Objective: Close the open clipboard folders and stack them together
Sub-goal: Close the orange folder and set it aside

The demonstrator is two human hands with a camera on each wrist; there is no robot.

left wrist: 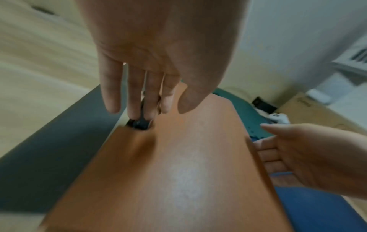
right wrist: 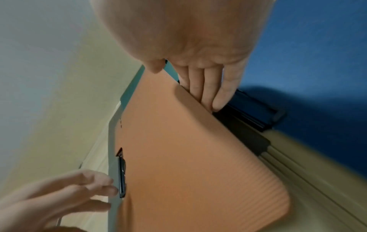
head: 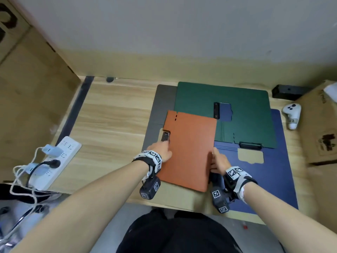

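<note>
An orange clipboard folder [head: 189,150] [left wrist: 178,172] [right wrist: 188,149] lies closed at the centre of the wooden table [head: 113,114], on top of a grey folder [head: 156,110]. My left hand [head: 160,149] [left wrist: 151,78] reaches to its left edge, straight fingers touching the black clip [head: 166,136] [left wrist: 139,124] [right wrist: 122,177]. My right hand [head: 218,161] [right wrist: 200,81] lies along the right edge, fingers straight against it, thumb above the cover. Behind it a green folder [head: 246,110] lies open. A blue folder [head: 273,170] lies open on the right.
A white power strip [head: 54,161] with plugs and cables sits at the front left. A white game controller [head: 291,114] lies at the right, beside a cardboard box [head: 321,125]. Another cardboard box [head: 27,88] stands at the left. A black block [head: 288,91] sits by the wall.
</note>
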